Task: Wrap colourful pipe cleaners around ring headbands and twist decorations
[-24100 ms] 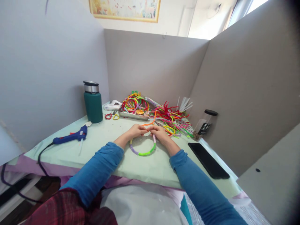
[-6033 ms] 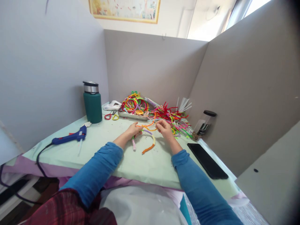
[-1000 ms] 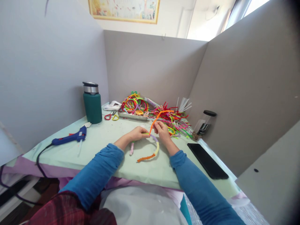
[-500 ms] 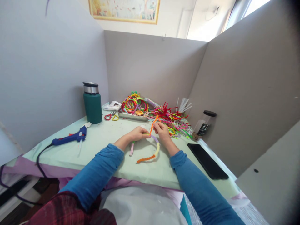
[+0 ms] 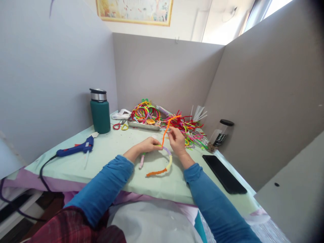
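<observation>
My left hand point(image 5: 150, 145) is closed on the top of a curved hoop point(image 5: 168, 161) wrapped in coloured fuzzy sections. One end of the hoop is orange, then come cream and purple, and a pink end hangs below my left hand. From the wrapped part at my left fingertips an orange pipe cleaner point(image 5: 164, 136) rises and bends off to the right. My right hand point(image 5: 177, 141) pinches this pipe cleaner partway along, its free end sticking up past the fingers. My left fingers hide part of the hoop.
Behind my hands stand a metal tray point(image 5: 144, 126) of colourful hoops and a heap of pipe cleaners point(image 5: 187, 123). Scissors point(image 5: 120, 126) lie beside the tray. On the left are a green bottle point(image 5: 100, 114) and a corded blue glue gun point(image 5: 76, 148); on the right, a black phone point(image 5: 224, 173) and a clear jar point(image 5: 221, 133).
The orange pipe cleaner's free end has swung up and to the right, and its bend has opened out. My right hand has shifted slightly right. My left hand stays on the hoop.
</observation>
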Available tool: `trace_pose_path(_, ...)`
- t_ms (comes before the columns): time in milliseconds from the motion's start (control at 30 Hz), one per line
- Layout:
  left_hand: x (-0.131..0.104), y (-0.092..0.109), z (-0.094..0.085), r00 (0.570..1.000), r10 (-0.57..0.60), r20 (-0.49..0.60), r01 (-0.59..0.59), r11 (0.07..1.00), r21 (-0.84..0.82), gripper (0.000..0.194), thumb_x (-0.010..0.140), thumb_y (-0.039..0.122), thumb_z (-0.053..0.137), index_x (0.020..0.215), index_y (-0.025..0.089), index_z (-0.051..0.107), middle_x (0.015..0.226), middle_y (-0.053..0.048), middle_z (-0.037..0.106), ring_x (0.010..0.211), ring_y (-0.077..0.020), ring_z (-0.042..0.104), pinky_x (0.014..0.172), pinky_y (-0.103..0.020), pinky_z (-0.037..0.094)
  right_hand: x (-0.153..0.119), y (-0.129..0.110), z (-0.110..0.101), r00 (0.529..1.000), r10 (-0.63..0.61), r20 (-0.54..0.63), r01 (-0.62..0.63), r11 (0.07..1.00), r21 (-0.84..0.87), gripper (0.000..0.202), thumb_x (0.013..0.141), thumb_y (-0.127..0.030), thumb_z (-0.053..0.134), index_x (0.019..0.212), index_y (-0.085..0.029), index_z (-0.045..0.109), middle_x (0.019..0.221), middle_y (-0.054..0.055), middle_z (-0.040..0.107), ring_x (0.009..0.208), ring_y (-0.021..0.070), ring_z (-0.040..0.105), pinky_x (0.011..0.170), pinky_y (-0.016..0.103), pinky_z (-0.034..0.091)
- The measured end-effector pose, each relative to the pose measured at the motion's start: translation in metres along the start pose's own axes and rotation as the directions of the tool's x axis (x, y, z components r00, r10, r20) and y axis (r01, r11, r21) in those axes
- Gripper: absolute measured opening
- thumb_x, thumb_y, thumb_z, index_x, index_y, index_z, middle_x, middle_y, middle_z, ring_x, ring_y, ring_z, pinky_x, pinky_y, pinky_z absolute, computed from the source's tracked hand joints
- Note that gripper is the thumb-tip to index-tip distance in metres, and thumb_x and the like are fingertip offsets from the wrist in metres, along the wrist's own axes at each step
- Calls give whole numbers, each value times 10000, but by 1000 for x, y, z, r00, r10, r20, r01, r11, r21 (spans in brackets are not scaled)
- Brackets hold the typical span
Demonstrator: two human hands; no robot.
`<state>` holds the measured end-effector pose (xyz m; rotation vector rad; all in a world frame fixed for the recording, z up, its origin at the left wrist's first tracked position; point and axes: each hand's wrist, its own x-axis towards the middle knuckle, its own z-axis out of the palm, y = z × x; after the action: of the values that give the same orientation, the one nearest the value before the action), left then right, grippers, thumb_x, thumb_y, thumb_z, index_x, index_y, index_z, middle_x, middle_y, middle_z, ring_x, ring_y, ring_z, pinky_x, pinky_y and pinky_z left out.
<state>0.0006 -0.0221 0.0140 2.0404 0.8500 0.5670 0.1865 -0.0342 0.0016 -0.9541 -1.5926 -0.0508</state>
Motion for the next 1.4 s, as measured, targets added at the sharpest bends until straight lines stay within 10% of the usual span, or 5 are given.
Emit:
trace_pose_path(167,1,-2,-1,1000,-19,18,19,1000,0,458,659,568,652,702,112,635,462,62,373,436,-62,293,429,-219,208,1,1,-1,993,-4,-121,-2,999,-50,298,860,-281,535,1144,-192,540,822,30,578,653,154,524,671,304,458)
trace_pose_path(800,8,-9,-2,977,119,-175,-138,985,-101,387,673,491,672,693,105,648,519,51,429,491,-61,332,476,-205,264,0,13,6,984,-96,147,106,992,-62,137,850,-271,572,812,-224,695,896,68,646,896,227,539,822,378,419)
trace_pose_path(1133,10,-9,-3,954,58,-294,-102,985,-137,426,652,486,694,800,87,715,502,54,439,486,-59,321,464,-202,241,-5,5,15,892,251,375,-405,812,421,236,691,-393,701,822,-198,718,788,46,685,729,203,603,686,334,469)
trace_pose_path(1400,11,-10,-5,918,5,-397,-67,988,-142,489,637,514,700,865,85,747,468,52,452,484,-69,326,474,-217,247,-5,-2,16,858,339,386,-505,692,516,226,601,-328,741,782,-194,727,791,42,698,743,194,602,727,331,475)
